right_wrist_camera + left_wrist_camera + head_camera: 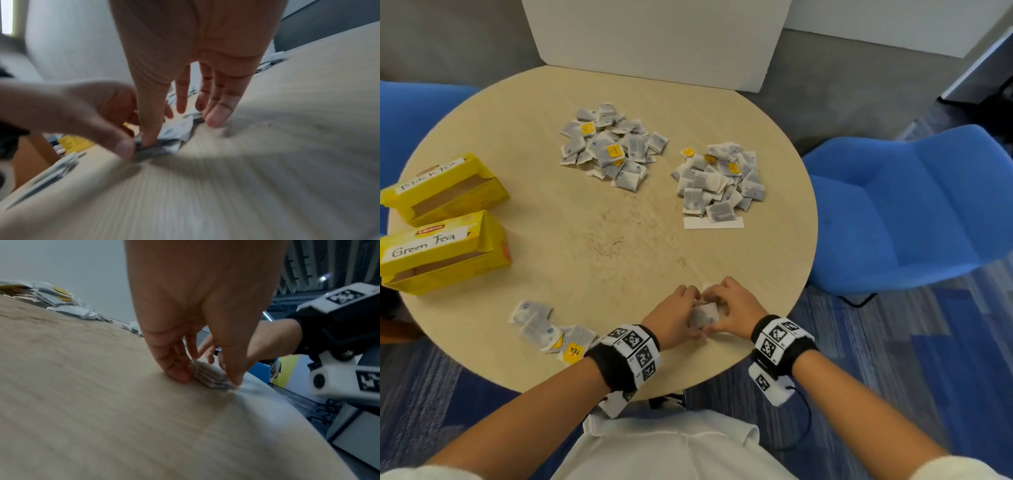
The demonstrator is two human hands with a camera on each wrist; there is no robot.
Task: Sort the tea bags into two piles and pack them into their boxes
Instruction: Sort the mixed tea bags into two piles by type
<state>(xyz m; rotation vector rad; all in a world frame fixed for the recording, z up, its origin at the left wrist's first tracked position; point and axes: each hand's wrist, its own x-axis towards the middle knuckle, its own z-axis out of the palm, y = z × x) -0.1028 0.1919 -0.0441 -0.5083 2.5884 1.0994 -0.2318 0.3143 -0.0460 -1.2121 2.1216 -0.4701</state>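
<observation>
Fingers (pixel 176 369) of left hand (pixel 671 317) and right hand (pixel 736 310) squeeze a small stack of grey paper tea bags (pixel 703 315) at 6 o'clock on the round wooden table (pixel 592 240).

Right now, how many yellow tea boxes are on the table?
2. The Black Tea box lies at the table's left edge; the Green Tea box lies beside it, nearer the person. None seems hidden.

boxes (pixel 445 219): yellow
tea bags (pixel 613 147): grey-white, yellow tags
table (pixel 592 233): pale wood grain
chairs (pixel 914 212): blue
wristbands (pixel 633 349): black-white squares
</observation>
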